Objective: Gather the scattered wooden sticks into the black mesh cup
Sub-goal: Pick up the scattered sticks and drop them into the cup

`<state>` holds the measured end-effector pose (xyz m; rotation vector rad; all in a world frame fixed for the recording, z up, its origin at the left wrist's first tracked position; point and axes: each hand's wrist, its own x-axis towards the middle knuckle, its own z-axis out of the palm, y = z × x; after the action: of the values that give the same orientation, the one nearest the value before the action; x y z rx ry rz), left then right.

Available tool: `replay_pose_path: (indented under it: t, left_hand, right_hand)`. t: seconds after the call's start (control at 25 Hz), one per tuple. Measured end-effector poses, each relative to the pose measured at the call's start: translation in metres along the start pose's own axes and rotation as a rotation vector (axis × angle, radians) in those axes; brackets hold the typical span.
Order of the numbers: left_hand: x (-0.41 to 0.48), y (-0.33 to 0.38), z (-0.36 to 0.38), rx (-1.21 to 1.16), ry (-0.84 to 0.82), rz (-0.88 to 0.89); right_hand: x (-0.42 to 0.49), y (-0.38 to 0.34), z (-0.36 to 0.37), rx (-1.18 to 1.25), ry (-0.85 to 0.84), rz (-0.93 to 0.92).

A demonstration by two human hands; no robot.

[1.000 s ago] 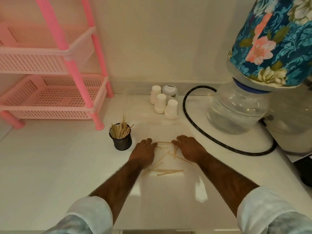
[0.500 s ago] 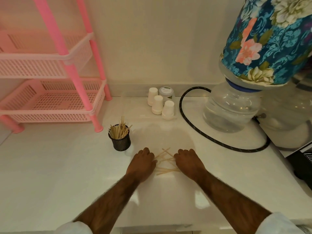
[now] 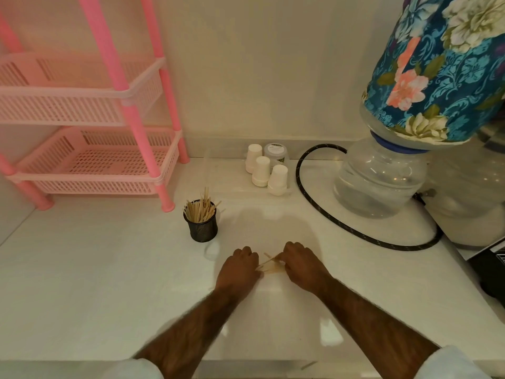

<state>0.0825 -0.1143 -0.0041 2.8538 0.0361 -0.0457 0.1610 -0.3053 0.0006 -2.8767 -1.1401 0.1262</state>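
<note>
Wooden sticks (image 3: 270, 265): one bundle gripped by curled fingers of left hand (image 3: 240, 270) and right hand (image 3: 304, 266).

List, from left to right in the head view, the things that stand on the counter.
pink rack → black mesh cup → white paper cups → water bottle

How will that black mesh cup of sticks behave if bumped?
The black mesh cup is probably light, so it may slide on the glossy counter. The sticks standing above its rim likely make it somewhat top-heavy and tippable.
</note>
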Motion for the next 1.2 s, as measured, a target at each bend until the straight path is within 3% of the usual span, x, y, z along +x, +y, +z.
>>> replay_pose_path:
  t: [0.16, 0.24, 0.44, 0.8, 1.2]
  left_hand:
    - [-0.001, -0.008, -0.001, -0.106, -0.038, -0.065]
    - [0.000, -0.010, 0.001, -0.036, -0.067, -0.044]
    - [-0.001, -0.005, 0.000, 0.079, -0.033, 0.005]
    - [-0.002, -0.003, -0.004, 0.251, 0.000, 0.086]
    - [-0.004, -0.015, -0.006, 0.195, 0.045, 0.072]
  right_hand:
    - [-0.008, -0.001, -0.004, 0.028, -0.031, -0.020]
    - [-0.009, -0.004, -0.005, 0.003, -0.082, -0.018]
    - [-0.002, -0.019, -0.006, -0.124, 0.001, -0.048]
    - [0.000, -0.025, -0.006, -0.231, -0.014, -0.091]
    - [0.001, -0.013, 0.002, -0.133, 0.024, -0.050]
